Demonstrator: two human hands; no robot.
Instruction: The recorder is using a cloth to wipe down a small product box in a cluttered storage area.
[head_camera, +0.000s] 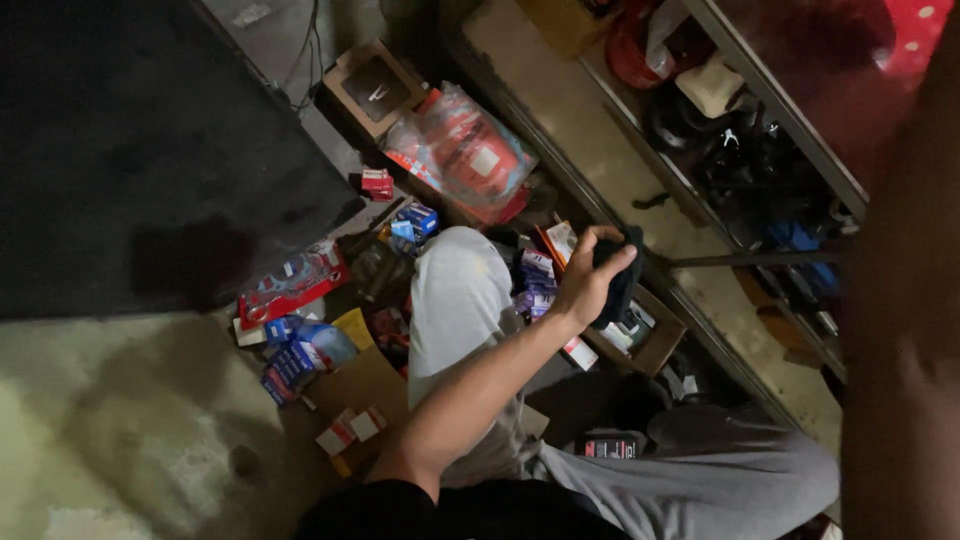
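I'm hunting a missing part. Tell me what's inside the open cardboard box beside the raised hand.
The cardboard box shows a few small white and dark packages at its near end. The left hand, gripping a dark object, covers the rest, so that part cannot be seen.

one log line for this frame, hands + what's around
left hand: grips dark object over open cardboard box | right hand: out of view | near: small boxes on floor, grey-trousered knee

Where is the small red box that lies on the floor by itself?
In the head view, the small red box sits upper centre-left on the floor, beside the dark mat's edge, just left of the red plastic-wrapped package.
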